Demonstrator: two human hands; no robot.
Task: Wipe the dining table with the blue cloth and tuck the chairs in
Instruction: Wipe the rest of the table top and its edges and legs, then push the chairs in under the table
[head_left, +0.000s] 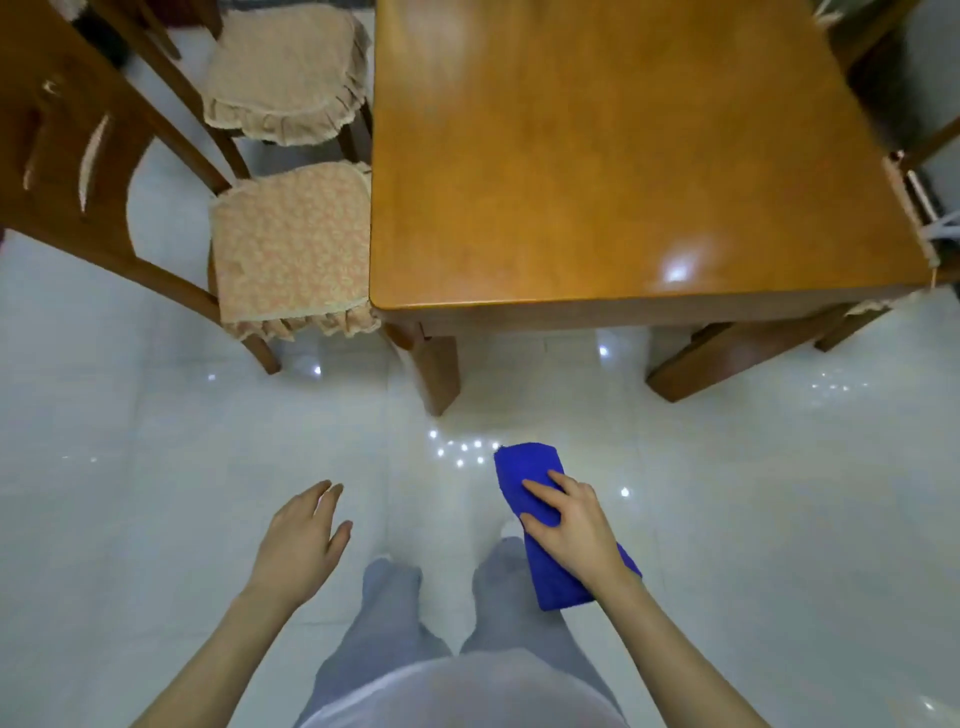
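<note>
The wooden dining table (597, 156) fills the upper right, its near edge facing me. My right hand (571, 525) grips a folded blue cloth (524, 478) in the air above the floor, short of the table's near edge. My left hand (304, 540) hangs open with fingers spread, holding nothing. Two wooden chairs with peach cushions stand along the table's left side: the near chair (288, 244) and the far chair (283, 73), both with their seats outside the table. Another chair (919, 197) shows partly at the right edge.
A glossy white tiled floor (156, 467) lies between me and the table. Table legs (436, 369) stand under the near edge. My legs in light trousers (441, 623) are at the bottom centre.
</note>
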